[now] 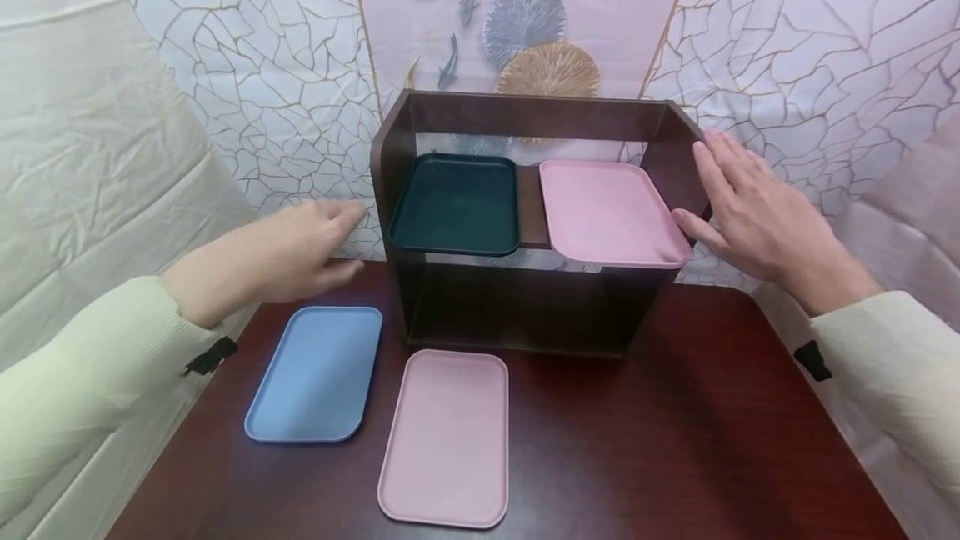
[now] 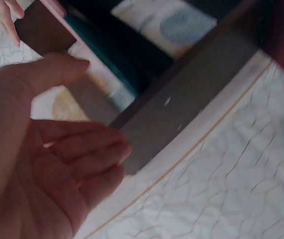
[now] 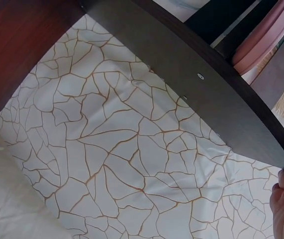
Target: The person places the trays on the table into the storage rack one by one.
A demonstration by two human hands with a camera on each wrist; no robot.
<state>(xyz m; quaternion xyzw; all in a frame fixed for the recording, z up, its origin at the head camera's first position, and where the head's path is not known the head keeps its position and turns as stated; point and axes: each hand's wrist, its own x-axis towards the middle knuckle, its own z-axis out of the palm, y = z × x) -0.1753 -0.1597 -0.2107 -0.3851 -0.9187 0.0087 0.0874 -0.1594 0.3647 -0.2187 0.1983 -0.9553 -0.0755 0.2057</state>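
A dark brown wooden two-tier shelf (image 1: 534, 211) stands at the back of the table. On its upper tier lie a dark green tray (image 1: 459, 205) at left and a pink tray (image 1: 611, 213) at right, their front edges jutting forward. My right hand (image 1: 765, 219) rests on the shelf's right side panel, fingers extended along its top edge and thumb near the pink tray's corner. Beside the left side panel (image 2: 181, 112) is my left hand (image 1: 303, 244), holding nothing, its fingers loosely bent and thumb apart. In the left wrist view its fingertips overlap that panel.
On the table (image 1: 697, 407), a blue tray (image 1: 318, 373) lies at left, below my left hand. A second pink tray (image 1: 447, 440) lies in front of the shelf. Patterned cloth (image 1: 277, 57) hangs behind, and pale cloth (image 1: 82, 123) borders the left side.
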